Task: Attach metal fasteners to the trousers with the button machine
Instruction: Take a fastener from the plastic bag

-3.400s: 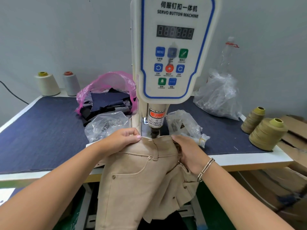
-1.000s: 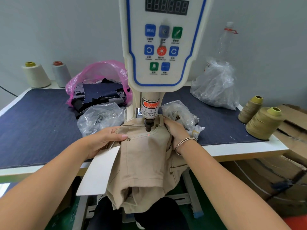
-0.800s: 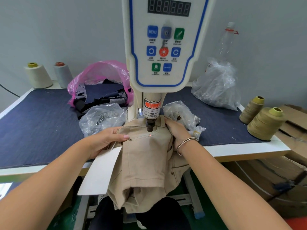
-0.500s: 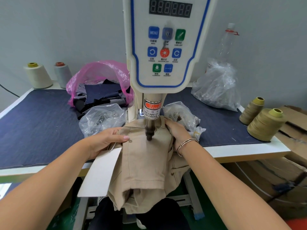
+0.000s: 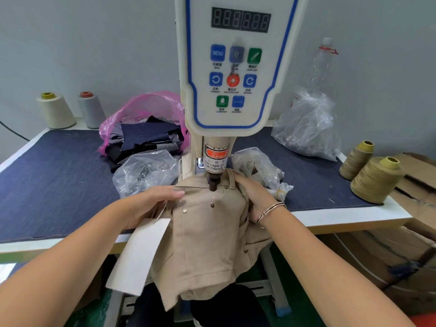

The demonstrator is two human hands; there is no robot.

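Denim-covered table (image 5: 54, 180) under button machine (image 5: 236, 67); thread cones (image 5: 375, 180) against grey wall (image 5: 94, 43).

Machine (image 5: 236, 74) top cut off by the upper edge; its base and lower die hidden under the trousers (image 5: 207, 232). Right hand (image 5: 253, 197) fingers tucked behind a fabric fold, grip not readable. Left hand (image 5: 151, 201) palm side hidden; paper tag (image 5: 139, 253) is motion-blurred. Display (image 5: 240, 20) digits dim, no reading. Small print under the panel buttons illegible. Contents of the clear bags (image 5: 146, 171) too small, probably metal fasteners. Boxes (image 5: 405, 232) cut off at right.
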